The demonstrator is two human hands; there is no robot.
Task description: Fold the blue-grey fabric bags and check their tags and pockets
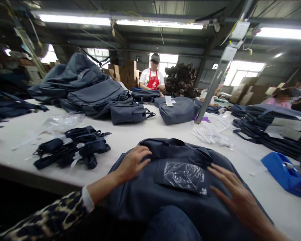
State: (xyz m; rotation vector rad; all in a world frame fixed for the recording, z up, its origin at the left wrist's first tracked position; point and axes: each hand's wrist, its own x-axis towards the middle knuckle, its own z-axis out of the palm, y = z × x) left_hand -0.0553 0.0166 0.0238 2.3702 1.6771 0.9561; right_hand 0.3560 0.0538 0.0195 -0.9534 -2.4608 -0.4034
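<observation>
A large dark blue bag [145, 197] lies at the table's front edge, directly before me. On its upper face rests a small clear plastic packet [184, 177] over a dark patch; what the packet holds is hard to make out. My left hand [132, 162] is on the bag's left upper side, fingers apart and slightly bent. To the right of the packet, my right hand [232, 189] lies with its fingers spread on or just over the bag. Between the hands the bag's dark carrying handle [195, 150] runs along the top. Neither hand grips anything visible.
Bundled dark straps [75, 147] lie at left, near crumpled clear plastic [62, 122]. Dark bags [97, 95] are heaped behind. A metal post [213, 90] rises from the table. At right are a blue tape dispenser [286, 174] and stacked bags [273, 134]. A person in a red apron [153, 82] stands opposite.
</observation>
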